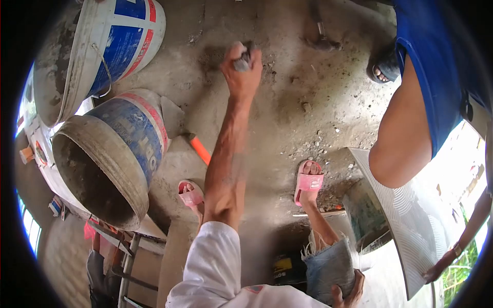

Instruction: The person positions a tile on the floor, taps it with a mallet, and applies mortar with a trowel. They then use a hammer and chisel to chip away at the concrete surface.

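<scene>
My left hand (241, 69) reaches far forward over the dusty floor, its fingers wrapped round a grey lump (242, 61). Motion blurs this hand, and I cannot tell whether the lump is stone or hardened mortar. My right hand (350, 292) rests on the frayed denim shorts (331, 272) at my right knee, thumb apart from the fingers. Both my feet, in pink slides (309, 182), stand on the floor between the two hands. An orange handle (200, 149) lies left of my outstretched forearm. Beyond my left hand, to the right, is a hammer-like tool (324, 43).
Two mortar-crusted buckets (110, 128) lean at the left, beside a metal ladder (128, 262) and another person (97, 277). At right, a person in blue shorts (436, 66) stands close by. Another hand (436, 269) touches a large tile (405, 226) with combed adhesive. Rubble (321, 138) litters the floor.
</scene>
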A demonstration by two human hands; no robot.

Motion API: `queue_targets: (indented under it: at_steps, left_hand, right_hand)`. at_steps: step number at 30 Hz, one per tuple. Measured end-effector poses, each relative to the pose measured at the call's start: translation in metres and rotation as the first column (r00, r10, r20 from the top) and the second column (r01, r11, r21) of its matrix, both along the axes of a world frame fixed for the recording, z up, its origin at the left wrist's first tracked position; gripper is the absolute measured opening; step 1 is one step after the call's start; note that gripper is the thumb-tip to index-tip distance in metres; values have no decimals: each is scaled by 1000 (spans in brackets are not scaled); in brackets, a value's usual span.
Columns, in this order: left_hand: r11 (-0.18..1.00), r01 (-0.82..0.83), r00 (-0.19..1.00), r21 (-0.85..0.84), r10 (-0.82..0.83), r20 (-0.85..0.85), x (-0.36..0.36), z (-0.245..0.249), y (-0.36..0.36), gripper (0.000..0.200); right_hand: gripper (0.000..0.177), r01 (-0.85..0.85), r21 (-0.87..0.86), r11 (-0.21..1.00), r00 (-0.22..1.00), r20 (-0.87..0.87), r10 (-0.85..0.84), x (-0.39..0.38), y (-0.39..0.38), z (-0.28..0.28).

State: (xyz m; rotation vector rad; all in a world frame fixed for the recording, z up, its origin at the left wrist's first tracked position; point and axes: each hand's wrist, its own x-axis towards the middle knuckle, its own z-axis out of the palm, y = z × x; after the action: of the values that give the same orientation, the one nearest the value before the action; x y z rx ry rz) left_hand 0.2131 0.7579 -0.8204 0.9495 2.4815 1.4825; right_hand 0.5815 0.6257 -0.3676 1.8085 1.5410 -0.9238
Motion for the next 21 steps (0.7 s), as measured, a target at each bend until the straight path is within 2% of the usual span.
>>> queue_targets:
  at_steps: [2,4,6,9,12,18,21]
  left_hand:
    - [997,-11,999,74,7,53,-24,5,24,19]
    - [992,-12,995,126,0,98,-39,-12,38,20]
    - [985,-1,993,174,-20,119,-49,-24,52,22]
    - [979,21,998,203,-34,61,-29,-14,28,21]
    - [964,112,991,243,-92,-92,-8,-15,-2,13]
    - [984,159,984,74,-165,72,46,8,-63,19]
    - [984,177,984,-10,-177,25,80,13,-109,18]
  right_hand:
    - [67,3,17,1000,1000,-24,-2,0,-2,-3]
    - [68,-62,31,998,997,-53,63,9,-6,-3]
    - [68,-51,42,998,998,-32,52,4,-6,-1]
    - [68,-28,71,997,996,-82,34,-2,-7,-4]
    - [68,26,58,998,997,-75,-21,-6,-11,-2]
    - [67,37,38,999,999,21,-38,-1,-23,1]
    - [67,36,59,998,999,36,-38,16,-43,3]
